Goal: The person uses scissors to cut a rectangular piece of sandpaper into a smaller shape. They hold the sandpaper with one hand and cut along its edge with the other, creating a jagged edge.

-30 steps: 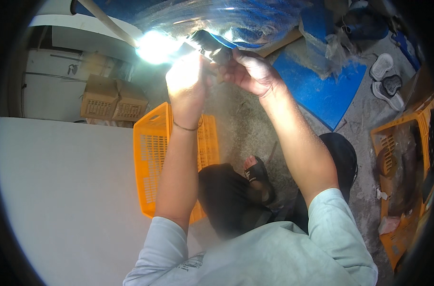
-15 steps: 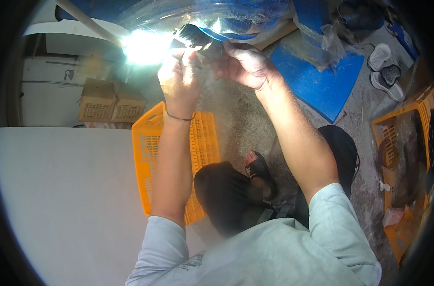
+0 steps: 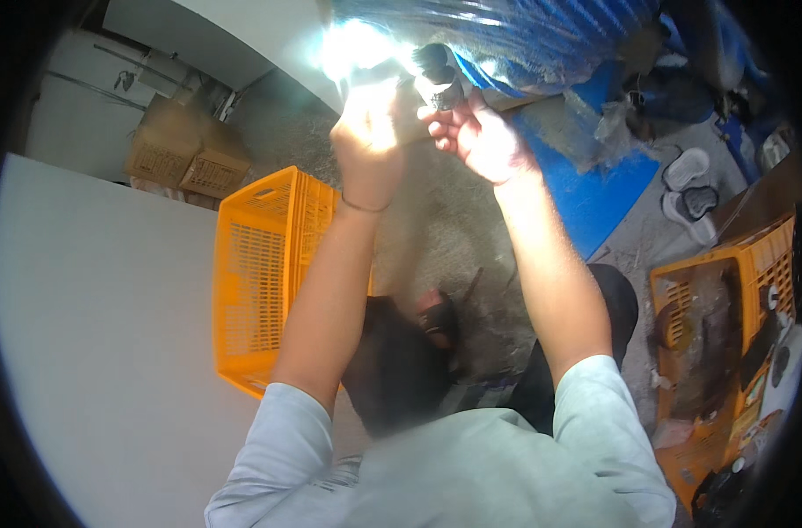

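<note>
At the top centre of the frame, a small dark object point(image 3: 438, 75) sits between both raised hands: right hand point(image 3: 482, 136) half-open, fingertips pinching it; left hand point(image 3: 366, 145) glare-washed, grip unclear.

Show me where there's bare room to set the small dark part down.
Bare: the pale flat surface left of the orange plastic crate, and the grey concrete floor between both forearms. Crowded: the second orange crate at right is full of dark parts; blue sheet carries clutter. Both hands hold the small dark part.
</note>
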The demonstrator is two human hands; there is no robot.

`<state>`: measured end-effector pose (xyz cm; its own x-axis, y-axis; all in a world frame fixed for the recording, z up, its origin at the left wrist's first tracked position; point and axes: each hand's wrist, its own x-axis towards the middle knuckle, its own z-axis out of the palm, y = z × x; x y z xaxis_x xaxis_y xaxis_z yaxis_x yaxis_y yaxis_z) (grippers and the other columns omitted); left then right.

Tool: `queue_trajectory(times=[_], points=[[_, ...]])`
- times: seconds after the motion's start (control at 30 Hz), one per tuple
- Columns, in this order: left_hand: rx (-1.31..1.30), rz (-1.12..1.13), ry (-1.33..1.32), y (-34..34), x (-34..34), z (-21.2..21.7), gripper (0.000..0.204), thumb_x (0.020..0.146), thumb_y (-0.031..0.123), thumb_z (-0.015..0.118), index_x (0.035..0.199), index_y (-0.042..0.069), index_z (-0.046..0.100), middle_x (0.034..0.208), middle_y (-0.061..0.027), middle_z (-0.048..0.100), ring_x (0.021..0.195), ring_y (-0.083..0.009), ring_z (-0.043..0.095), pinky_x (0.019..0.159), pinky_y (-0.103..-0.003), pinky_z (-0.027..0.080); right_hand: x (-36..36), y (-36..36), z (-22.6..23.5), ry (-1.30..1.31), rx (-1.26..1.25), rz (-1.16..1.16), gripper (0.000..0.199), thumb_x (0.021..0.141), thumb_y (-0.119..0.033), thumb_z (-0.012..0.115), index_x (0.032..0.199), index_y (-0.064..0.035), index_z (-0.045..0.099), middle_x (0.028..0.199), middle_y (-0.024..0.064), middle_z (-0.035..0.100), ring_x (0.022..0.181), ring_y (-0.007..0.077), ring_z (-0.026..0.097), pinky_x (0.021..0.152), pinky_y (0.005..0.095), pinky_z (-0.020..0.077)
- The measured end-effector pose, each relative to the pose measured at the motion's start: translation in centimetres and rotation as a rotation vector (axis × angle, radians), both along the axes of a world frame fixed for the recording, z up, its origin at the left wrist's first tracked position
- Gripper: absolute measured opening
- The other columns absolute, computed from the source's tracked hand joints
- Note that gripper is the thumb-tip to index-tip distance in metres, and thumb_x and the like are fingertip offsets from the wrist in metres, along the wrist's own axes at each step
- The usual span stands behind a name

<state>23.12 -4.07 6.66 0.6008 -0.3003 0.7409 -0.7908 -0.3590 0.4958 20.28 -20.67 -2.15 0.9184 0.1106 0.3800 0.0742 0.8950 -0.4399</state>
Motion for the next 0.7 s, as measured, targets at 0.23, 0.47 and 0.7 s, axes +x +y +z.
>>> queue_trajectory(times=[0.23, 0.47, 0.7], points=[[0.113, 0.069, 0.827, 2.2, -1.6, -10.5, 0.034, 0.096, 0.029, 0.065, 0.071, 0.006, 0.058, 0.063, 0.0014, 0.056, 0.055, -0.0061, 0.046, 0.051, -0.024, 0.037, -7.8, -4.8, 1.3, 0.382, -1.499, -0.472, 0.023, 0.084, -0.026, 0.073, 0.081, -0.0037, 0.070, 0.072, 0.0088, 0.069, 0.060, 0.0164, 0.060, 0.056, 0.0322, 0.0487], [0.509, -0.005, 0.982, -3.6, -8.4, -26.4, 0.028, 0.088, 0.025, 0.067, 0.080, -0.002, 0.065, 0.080, -0.0234, 0.067, 0.079, -0.0372, 0.067, 0.076, -0.045, 0.051, -21.0, -15.8, 6.3, 0.228, -2.219, -0.376, 0.014, 0.080, -0.012, 0.068, 0.078, 0.0018, 0.067, 0.098, 0.0134, 0.070, 0.083, 0.0201, 0.065, 0.071, 0.0339, 0.0496], [0.818, -0.246, 0.971, -9.2, -14.0, -42.6, 0.025, 0.087, 0.023, 0.066, 0.086, -0.002, 0.068, 0.086, -0.0238, 0.069, 0.083, -0.0401, 0.066, 0.075, -0.046, 0.051, -42.2, -20.1, -13.9, 0.972, -1.226, -0.621, 0.021, 0.093, -0.014, 0.064, 0.111, -0.0023, 0.066, 0.092, 0.0027, 0.068, 0.080, 0.0126, 0.063, 0.073, 0.0285, 0.0523]])
